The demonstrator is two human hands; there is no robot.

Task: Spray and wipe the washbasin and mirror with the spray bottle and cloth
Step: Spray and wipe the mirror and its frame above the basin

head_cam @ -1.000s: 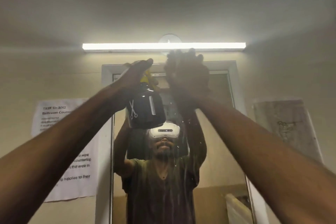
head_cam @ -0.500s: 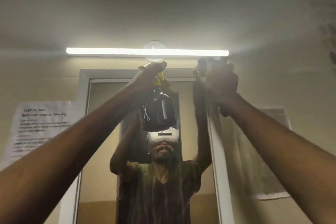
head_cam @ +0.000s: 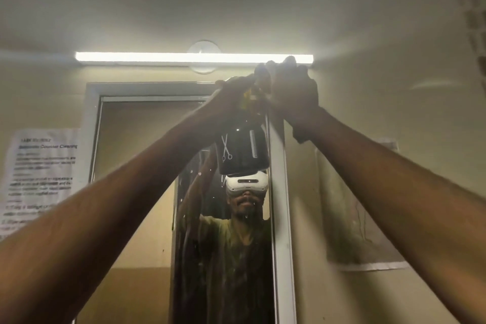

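- Mirror point(head_cam: 147, 165): tall, framed panel on the wall under a lit strip lamp point(head_cam: 157, 57); droplets and run marks show on the lower glass, so spraying of the mirror looks at least partly done
- Wiping of the mirror: appears under way at the top right corner of the frame; how much glass is already wiped cannot be told
- Washbasin: out of view below; its state unknown, judged as possibly still to do
- Spray bottle point(head_cam: 242, 150): dark, rounded body with a white scissors-and-comb print and a yellow head, held up in front of the upper right part of the mirror; liquid level not readable through the dark body
- Left hand point(head_cam: 234, 92): raised, fingers curled round the neck and yellow head of the spray bottle, the body hanging beneath
- Right hand point(head_cam: 292, 89): raised just beside the left, at the mirror's upper right corner, fingers bunched together; backlit by the lamp, so whether they hold the cloth cannot be told
- Cloth: not distinguishable anywhere in view
- Printed notice point(head_cam: 39, 179): paper sheet on the wall left of the mirror, text blurred
- Second sheet point(head_cam: 355, 205): pale paper on the wall right of the mirror, content unreadable
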